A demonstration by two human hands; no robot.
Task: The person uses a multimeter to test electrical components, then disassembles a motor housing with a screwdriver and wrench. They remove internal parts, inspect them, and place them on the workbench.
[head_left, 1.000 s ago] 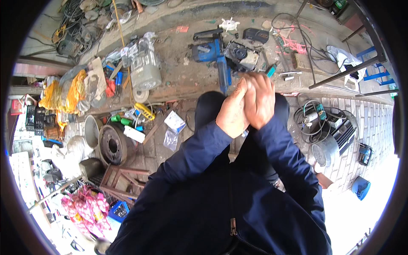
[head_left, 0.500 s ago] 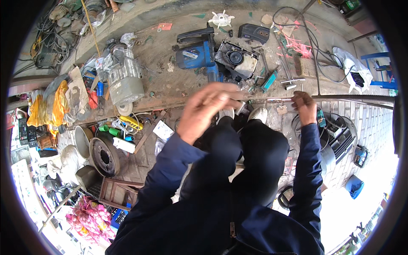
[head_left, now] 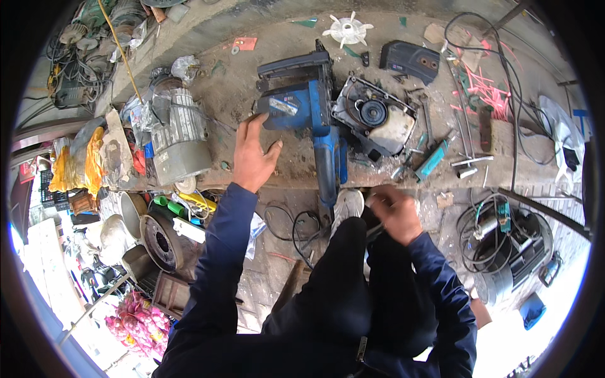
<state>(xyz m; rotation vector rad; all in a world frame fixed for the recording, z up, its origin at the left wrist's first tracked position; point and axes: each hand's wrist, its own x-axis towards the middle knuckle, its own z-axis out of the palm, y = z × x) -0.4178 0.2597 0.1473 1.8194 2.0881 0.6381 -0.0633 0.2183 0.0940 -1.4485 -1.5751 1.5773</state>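
Observation:
My left hand (head_left: 253, 154) is open, fingers apart and bent, with fingertips at the left end of a blue power tool (head_left: 291, 104); I cannot tell if they touch it. The tool lies on a dirty concrete ledge (head_left: 236, 85), its long handle toward me. Right of it sits an opened black housing (head_left: 377, 112) with a round dark centre. My right hand (head_left: 394, 213) is low at the ledge's front edge, fingers bent and blurred; whether it holds anything is unclear. A teal-handled tool (head_left: 433, 159) lies above it.
A grey motor (head_left: 183, 160), yellow bags (head_left: 94, 157) and cables crowd the left. A white fan (head_left: 346, 28) and black cover (head_left: 409, 60) are at the back. A wheel rim (head_left: 157, 242), coiled cables (head_left: 469, 242) and a dark metal bar (head_left: 542, 211) are lower down, beside my legs.
My hands were clasped, then separated. The left has moved up and left to the blue tool, the right down and inward. My view has shifted, bringing the ledge's contents nearer.

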